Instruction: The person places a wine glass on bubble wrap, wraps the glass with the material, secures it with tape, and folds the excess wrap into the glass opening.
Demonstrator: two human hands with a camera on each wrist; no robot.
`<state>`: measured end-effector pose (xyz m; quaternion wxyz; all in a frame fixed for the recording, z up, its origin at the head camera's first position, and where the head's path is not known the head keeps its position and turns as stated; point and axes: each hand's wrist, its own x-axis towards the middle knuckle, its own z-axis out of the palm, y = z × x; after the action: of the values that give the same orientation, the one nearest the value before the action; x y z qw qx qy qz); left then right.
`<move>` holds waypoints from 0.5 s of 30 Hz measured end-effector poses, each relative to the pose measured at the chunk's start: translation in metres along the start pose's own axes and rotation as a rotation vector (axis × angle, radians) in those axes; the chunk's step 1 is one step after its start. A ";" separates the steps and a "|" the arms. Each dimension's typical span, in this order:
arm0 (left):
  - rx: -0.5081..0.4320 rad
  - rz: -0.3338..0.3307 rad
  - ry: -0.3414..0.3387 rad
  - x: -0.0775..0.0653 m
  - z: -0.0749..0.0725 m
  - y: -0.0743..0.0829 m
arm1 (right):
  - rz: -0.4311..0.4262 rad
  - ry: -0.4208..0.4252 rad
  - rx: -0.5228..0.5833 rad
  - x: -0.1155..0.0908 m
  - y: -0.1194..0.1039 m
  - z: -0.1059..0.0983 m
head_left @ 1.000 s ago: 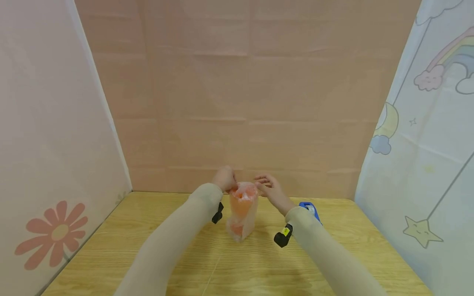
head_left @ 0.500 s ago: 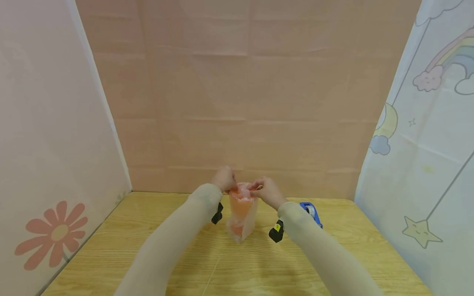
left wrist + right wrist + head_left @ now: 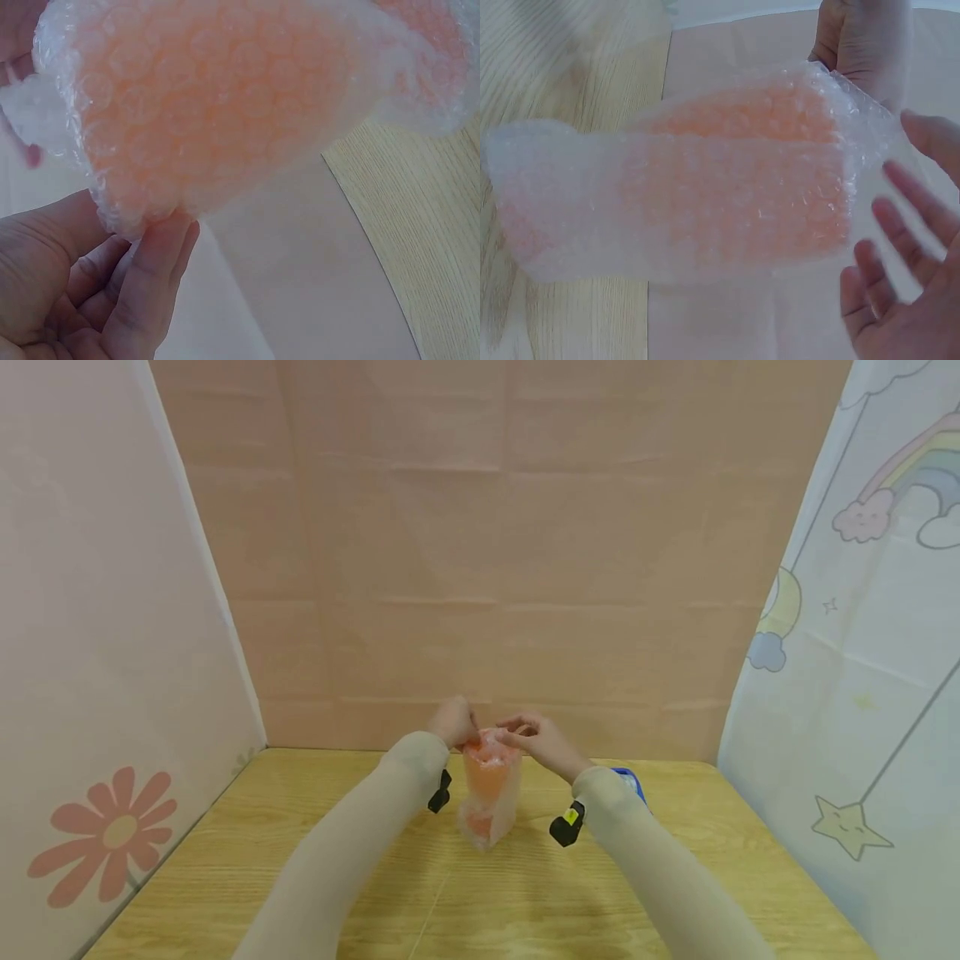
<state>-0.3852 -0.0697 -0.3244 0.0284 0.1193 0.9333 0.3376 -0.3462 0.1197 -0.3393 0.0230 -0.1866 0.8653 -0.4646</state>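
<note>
An orange object wrapped in bubble wrap (image 3: 487,785) stands upright on the wooden table in the head view; the wrap hides its exact kind. My left hand (image 3: 453,724) pinches the upper edge of the wrap between thumb and fingers, as the left wrist view shows with the bubble wrap (image 3: 210,97) filling its top. Beside the opposite side of the top is my right hand (image 3: 542,743). Its fingers (image 3: 911,240) are spread and loosely bent in the right wrist view, with the thumb close to a loose corner of the bubble wrap (image 3: 742,195).
A blue tape dispenser (image 3: 632,781) sits on the table (image 3: 300,835) to the right, partly hidden behind the right sleeve. A brown paper backdrop (image 3: 487,568) rises behind the table, with patterned white panels on both sides.
My right hand came in from the right to the wrap's top, its fingertips at the loose flap, then drew back slightly with fingers apart. My left hand has kept its pinch in place.
</note>
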 end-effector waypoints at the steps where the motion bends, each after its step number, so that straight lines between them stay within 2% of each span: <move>1: 0.007 0.002 0.002 0.000 0.000 0.000 | -0.032 -0.007 -0.007 0.000 0.001 -0.001; 5: 0.030 0.018 0.008 0.002 0.001 -0.001 | -0.148 -0.037 -0.098 -0.001 0.005 -0.001; 10: 0.011 0.010 -0.003 0.003 0.002 0.000 | -0.259 -0.083 -0.260 0.001 0.010 0.002; 15: 0.014 0.022 0.006 0.003 0.004 0.001 | -0.309 -0.118 -0.418 -0.001 0.015 0.002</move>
<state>-0.3878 -0.0660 -0.3271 0.0211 0.1287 0.9343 0.3317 -0.3496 0.1258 -0.3525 -0.0368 -0.3437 0.9009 -0.2624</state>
